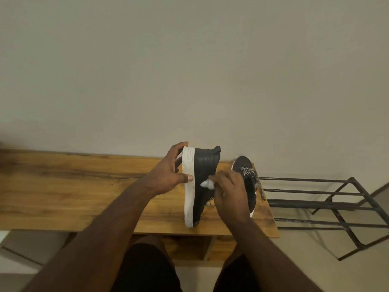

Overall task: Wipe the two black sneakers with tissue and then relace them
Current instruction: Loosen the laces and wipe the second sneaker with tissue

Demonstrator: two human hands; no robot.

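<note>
One black sneaker is held on its side by the left hand, gripped at the white sole, so its upper can be rubbed with the tissue pinched in the right hand, near the bench's right edge.

One black white-soled sneaker stands tipped on its side, white tissue against it; its laced mate lies just beside.
</note>
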